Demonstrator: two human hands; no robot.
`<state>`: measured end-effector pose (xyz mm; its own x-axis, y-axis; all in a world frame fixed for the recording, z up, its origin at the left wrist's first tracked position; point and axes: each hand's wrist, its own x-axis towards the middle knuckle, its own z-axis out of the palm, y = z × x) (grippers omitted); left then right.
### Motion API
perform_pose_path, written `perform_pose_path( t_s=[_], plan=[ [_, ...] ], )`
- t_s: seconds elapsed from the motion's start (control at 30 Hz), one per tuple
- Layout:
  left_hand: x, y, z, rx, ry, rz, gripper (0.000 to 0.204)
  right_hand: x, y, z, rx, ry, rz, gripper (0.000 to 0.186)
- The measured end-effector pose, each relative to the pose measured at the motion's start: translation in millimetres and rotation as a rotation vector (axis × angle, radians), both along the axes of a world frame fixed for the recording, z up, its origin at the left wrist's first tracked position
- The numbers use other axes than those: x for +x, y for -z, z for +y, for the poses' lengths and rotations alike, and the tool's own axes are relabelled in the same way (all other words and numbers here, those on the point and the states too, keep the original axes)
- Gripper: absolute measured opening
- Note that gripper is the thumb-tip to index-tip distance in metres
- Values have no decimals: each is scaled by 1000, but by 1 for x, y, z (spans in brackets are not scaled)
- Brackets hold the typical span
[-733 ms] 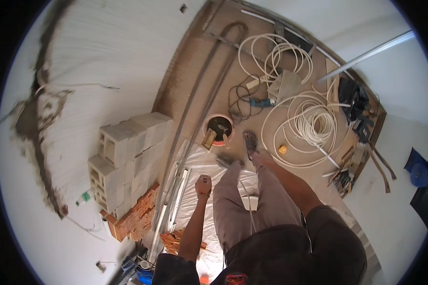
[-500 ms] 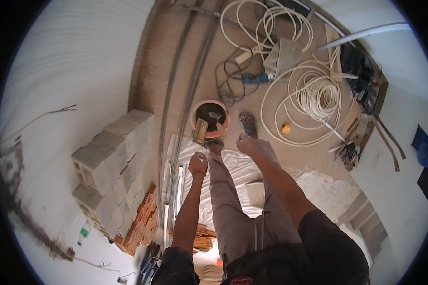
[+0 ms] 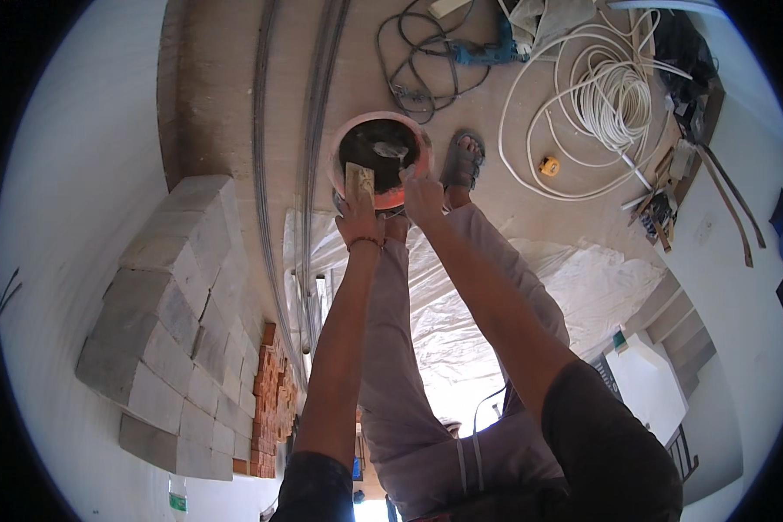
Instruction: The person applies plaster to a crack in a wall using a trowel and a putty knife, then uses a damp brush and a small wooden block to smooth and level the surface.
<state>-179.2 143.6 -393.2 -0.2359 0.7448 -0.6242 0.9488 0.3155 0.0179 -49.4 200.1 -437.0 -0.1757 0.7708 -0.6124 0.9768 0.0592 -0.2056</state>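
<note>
An orange-pink bucket (image 3: 343, 143) with dark wet contents stands on the floor by my feet. Over its near left rim leans a flat rectangular float (image 3: 359, 180), muddy yellow-brown. My left hand (image 3: 359, 223) has its fingers at the lower end of this float. At the near right rim my right hand (image 3: 423, 200) is closed around the handle of a trowel, which it mostly covers; a greyish patch, apparently the trowel's blade (image 3: 391, 150), shows in the dark mix.
Grey blocks (image 3: 161, 322) and red bricks (image 3: 270, 391) are stacked at left. Long metal bars (image 3: 315, 96) run beside the bucket. At right lie coiled white cable (image 3: 613, 104), a yellow tape measure (image 3: 549, 165) and a blue power tool (image 3: 487, 52). Plastic sheeting (image 3: 574, 283) covers floor behind my legs.
Both hands have moved forward to the bucket, the left reaching the float and the right closing on the trowel handle. The view has shifted closer to the bucket.
</note>
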Motion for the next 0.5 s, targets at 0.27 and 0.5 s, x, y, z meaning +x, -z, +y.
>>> perform_pose_path(
  t_s=[0.27, 0.5],
  plan=[
    [-31, 21, -2, -235, -150, -174, 56, -22, -78, 28, -373, 162, 88, 35],
    [-64, 23, -18, -185, -601, -411, 54, -24, -103, 48, -341, 238, 112, 36]
  ],
)
